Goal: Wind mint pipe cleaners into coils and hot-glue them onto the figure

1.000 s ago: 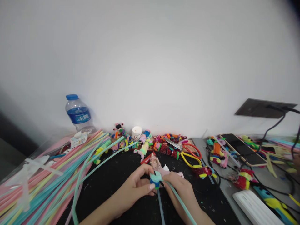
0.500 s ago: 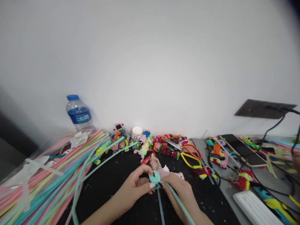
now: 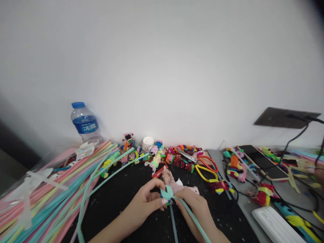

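Observation:
My left hand point(image 3: 146, 202) is closed around a small pipe-cleaner figure point(image 3: 167, 192), its mint-green top curled round and a bit of blue and green showing beneath. Thumb and fingertips grip it from the left side. A long mint-green pipe cleaner point(image 3: 193, 218) runs from the figure down toward the lower right, and my right hand point(image 3: 193, 206) pinches it close to the figure. Just behind my hands lies a pale pink glue gun point(image 3: 174, 184) with a crusted nozzle, partly hidden by my fingers. A translucent stick point(image 3: 173, 221) lies on the black mat below the figure.
Pipe cleaners point(image 3: 63, 189) in many colours heap up at left, near a water bottle point(image 3: 86, 123). Scissors point(image 3: 202, 162) and several finished figures point(image 3: 158, 157) line the wall. At right are a phone point(image 3: 263, 162), cables, a white power bank point(image 3: 275, 224) and a wall socket point(image 3: 286, 117).
Very little differs. Both hands keep their hold in the same place, and the mint-green top has turned very slightly between my fingers.

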Tool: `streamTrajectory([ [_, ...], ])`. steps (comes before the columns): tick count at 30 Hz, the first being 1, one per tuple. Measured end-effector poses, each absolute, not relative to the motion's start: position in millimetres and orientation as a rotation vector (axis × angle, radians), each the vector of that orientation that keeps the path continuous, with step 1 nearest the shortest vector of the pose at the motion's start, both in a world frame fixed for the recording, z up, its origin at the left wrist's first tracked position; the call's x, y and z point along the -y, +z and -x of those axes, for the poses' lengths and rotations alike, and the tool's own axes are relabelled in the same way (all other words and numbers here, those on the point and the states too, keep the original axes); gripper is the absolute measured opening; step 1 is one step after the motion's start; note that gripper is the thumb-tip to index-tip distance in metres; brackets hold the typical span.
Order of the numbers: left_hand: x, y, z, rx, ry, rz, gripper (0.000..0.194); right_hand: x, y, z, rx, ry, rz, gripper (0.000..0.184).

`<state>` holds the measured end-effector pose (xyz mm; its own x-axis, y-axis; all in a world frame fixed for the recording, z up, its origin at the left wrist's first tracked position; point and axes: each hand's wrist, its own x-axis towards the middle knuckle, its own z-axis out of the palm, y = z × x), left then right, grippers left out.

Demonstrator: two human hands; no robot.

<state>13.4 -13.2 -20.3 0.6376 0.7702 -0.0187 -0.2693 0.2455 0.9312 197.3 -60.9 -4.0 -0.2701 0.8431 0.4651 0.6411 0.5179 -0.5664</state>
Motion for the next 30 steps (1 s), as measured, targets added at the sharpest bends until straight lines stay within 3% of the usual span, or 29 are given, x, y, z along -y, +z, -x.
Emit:
streamTrajectory([
  [7, 13.9, -20.4, -13.8, -0.558, 0.754, -1.102, 0.021, 61.2, -1.3, -196.4, 1.945, 0.327, 1.207, 0.009],
  [12, 15.5, -19.6, -15.3, -0.558, 0.750, -1.094, 0.022, 61.1, 2.9, -194.2, 1.954, 0.239, 1.075, 0.018],
  [30, 18.0, -18.8, -15.5, -0.598, 0.752, -1.172, 0.023, 58.0, 4.6, -193.4, 1.958, 0.279, 1.051, 0.018],
])
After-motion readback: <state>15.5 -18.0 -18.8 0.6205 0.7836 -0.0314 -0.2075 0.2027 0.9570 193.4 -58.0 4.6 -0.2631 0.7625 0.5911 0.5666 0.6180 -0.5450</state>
